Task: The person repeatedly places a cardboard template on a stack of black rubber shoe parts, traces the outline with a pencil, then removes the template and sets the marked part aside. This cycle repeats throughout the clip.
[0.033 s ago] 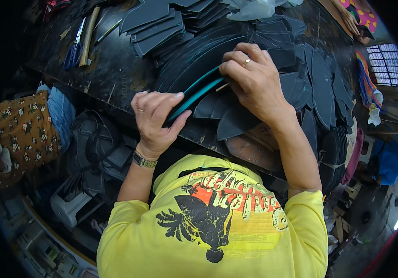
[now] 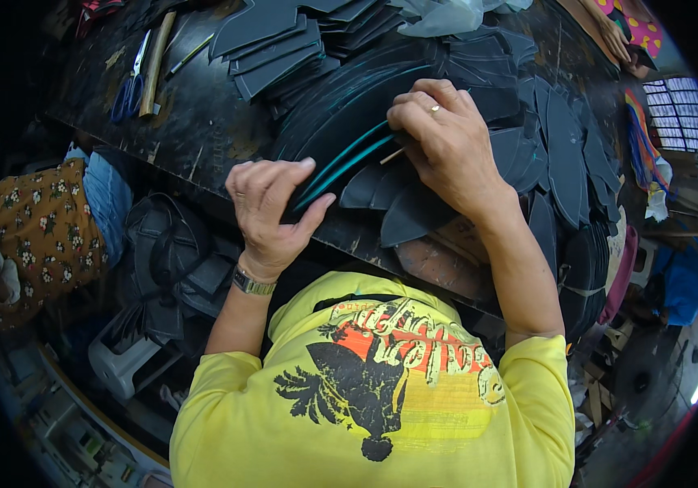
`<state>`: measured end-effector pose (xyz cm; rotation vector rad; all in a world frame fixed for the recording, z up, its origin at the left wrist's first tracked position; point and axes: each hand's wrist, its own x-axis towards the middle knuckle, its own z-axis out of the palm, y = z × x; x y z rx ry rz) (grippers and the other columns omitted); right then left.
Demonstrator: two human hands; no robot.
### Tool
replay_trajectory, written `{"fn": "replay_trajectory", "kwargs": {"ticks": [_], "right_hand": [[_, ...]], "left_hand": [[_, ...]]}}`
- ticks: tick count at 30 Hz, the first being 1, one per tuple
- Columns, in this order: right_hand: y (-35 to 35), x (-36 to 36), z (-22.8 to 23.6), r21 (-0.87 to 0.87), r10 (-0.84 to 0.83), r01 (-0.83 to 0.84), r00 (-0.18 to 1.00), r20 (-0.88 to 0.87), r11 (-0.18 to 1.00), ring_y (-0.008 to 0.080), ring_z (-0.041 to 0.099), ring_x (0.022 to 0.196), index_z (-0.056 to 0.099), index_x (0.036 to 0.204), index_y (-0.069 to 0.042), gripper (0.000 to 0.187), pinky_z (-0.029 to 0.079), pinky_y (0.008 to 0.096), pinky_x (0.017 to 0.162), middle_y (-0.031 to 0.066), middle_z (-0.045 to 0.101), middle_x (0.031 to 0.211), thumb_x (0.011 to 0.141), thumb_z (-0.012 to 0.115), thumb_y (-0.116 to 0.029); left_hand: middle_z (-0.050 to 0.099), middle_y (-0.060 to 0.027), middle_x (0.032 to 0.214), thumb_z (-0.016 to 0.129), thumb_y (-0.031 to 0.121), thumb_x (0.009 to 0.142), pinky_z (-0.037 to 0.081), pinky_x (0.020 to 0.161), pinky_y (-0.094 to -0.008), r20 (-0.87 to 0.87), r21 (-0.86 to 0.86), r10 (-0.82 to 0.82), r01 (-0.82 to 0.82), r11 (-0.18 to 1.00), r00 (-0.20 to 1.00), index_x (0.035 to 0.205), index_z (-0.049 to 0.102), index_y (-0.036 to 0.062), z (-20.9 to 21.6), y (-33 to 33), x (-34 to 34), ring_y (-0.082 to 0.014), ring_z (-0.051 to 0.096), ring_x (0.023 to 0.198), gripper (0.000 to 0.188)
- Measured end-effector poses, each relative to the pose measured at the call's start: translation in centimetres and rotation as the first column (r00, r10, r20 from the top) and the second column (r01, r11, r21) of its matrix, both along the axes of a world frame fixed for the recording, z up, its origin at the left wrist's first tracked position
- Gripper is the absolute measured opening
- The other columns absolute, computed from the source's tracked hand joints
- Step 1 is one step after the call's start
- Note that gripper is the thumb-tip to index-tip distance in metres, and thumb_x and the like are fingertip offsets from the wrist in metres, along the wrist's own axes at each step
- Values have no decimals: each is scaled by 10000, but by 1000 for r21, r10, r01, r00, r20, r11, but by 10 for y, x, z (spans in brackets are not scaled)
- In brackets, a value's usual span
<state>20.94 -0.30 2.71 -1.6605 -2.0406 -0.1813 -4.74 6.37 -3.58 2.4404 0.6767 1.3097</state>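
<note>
At the far left of the dark counter, blue-handled scissors lay beside a wooden stick. The left hand, wearing a wristwatch, had its grip curled closed around the near end of a stack of curved black pieces with teal edges, thumb on the right side and fingers over the top. Further right, the right hand, palm down with a ring on one finger, pinched the stack's upper edge, amid loose dark cut shapes spread across the counter.
</note>
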Motion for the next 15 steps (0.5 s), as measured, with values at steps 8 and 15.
{"fn": "replay_trajectory", "kwargs": {"ticks": [8, 15], "right_hand": [[8, 7, -1, -1, 72, -72, 997, 7, 997, 312, 611, 1185, 726, 1033, -122, 377, 526, 435, 932, 52, 695, 1160, 698, 835, 14], [11, 4, -4, 37, 33, -35, 997, 64, 999, 291, 568, 1245, 749, 961, -138, 144, 491, 402, 913, 29, 690, 1314, 833, 769, -77]], "left_hand": [[631, -68, 1185, 941, 176, 693, 424, 1007, -408, -215, -58, 174, -191, 980, 961, 1313, 723, 97, 1, -2, -1, -275, 567, 1114, 662], [611, -40, 1189, 938, 215, 699, 385, 1020, -420, -174, -127, 141, -164, 978, 975, 1330, 714, 149, -6, 0, -3, -250, 542, 1116, 673]]}}
